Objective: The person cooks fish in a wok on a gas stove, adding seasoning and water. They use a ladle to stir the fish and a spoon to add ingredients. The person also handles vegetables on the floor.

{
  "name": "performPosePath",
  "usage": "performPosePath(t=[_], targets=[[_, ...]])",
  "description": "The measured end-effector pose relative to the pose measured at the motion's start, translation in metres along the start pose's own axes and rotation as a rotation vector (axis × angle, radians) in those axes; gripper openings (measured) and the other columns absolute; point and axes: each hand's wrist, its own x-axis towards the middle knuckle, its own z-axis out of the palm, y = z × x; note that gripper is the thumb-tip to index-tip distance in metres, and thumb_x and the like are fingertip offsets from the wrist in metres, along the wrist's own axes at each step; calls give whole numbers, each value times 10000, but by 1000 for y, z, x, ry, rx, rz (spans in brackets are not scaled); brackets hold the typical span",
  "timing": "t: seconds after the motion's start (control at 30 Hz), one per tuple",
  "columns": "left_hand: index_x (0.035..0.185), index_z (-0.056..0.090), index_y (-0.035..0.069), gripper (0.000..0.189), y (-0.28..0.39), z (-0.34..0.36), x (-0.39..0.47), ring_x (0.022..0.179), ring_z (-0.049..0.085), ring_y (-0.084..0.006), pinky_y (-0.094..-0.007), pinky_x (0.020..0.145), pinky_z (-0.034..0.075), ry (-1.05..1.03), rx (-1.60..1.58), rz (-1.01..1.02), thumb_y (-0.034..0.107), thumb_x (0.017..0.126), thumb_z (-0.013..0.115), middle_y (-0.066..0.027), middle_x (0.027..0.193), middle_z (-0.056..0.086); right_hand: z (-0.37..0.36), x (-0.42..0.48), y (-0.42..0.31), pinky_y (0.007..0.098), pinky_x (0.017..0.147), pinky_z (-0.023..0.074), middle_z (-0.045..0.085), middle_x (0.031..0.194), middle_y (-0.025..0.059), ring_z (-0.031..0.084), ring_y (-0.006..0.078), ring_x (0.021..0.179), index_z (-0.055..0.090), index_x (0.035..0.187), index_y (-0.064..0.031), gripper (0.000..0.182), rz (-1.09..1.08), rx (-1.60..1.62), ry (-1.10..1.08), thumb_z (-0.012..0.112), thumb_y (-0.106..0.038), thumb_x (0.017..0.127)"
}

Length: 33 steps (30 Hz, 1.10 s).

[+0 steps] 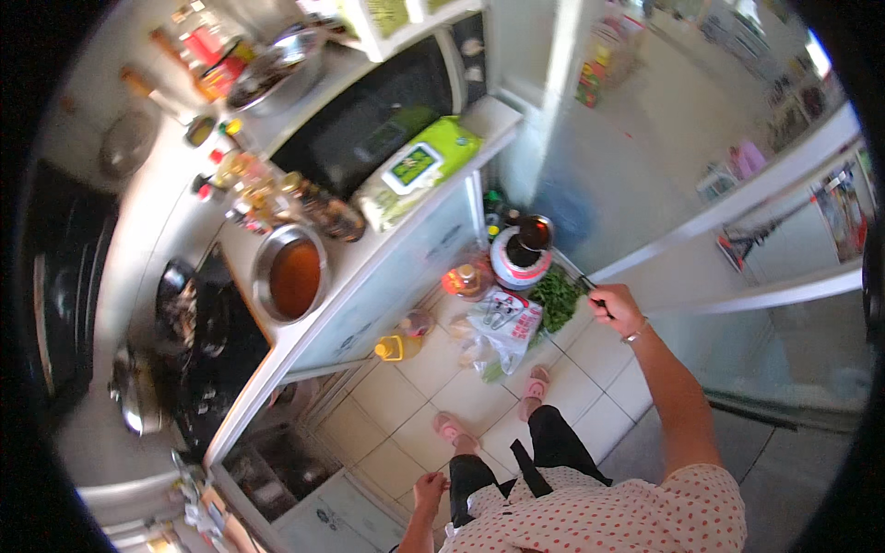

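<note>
My right hand (614,311) grips the black handle of a metal ladle (536,233) on an outstretched arm. Dark reddish liquid sits in the ladle's bowl, which is over or beside the rim of a white and pink round container (520,266) with a dark inside. Low by my left thigh hangs my left hand (430,489), its fingers curled and nothing visible in them. On the counter corner stands a metal pot (294,276) of reddish-brown liquid. Leafy greens (557,298) and a white plastic bag (508,321) lie on the floor near the container.
Bottles of oil (399,348) and an orange-capped jug (468,280) stand on the floor. The counter holds a green wipes pack (422,169), a tall jar (325,207) and several condiment bottles (252,183). A wok (178,304) sits on the black stove (225,373). A glass door (753,345) stands at right.
</note>
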Motion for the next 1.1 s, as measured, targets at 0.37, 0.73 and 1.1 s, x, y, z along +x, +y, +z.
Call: performPosePath(t=[0.37, 0.73, 1.1], targets=[[783, 666, -1, 207, -39, -44, 13, 587, 606, -140, -276, 554, 493, 49, 102, 20, 183, 738, 582, -70, 654, 632, 107, -160, -99, 210, 339, 250, 478, 589, 17, 380, 49, 411, 516, 680, 11, 112, -106, -463, 77, 525, -66, 761], [746, 638, -9, 193, -132, -142, 91, 599, 619, -155, -278, 525, 499, 215, 92, -8, 171, 774, 574, -83, 653, 629, 375, -310, -140, 198, 333, 264, 462, 542, 28, 365, 37, 383, 530, 766, 50, 103, -135, -784, -219, 460, -26, 772], [798, 622, 4, 134, -166, -226, 22, 545, 591, -148, -269, 487, 473, 334, -586, -251, 104, 768, 538, -76, 671, 625, 668, -213, -98, 188, 340, 256, 386, 481, -17, 346, 49, 373, 530, 712, 12, 166, 80, -779, -685, 516, -120, 813]])
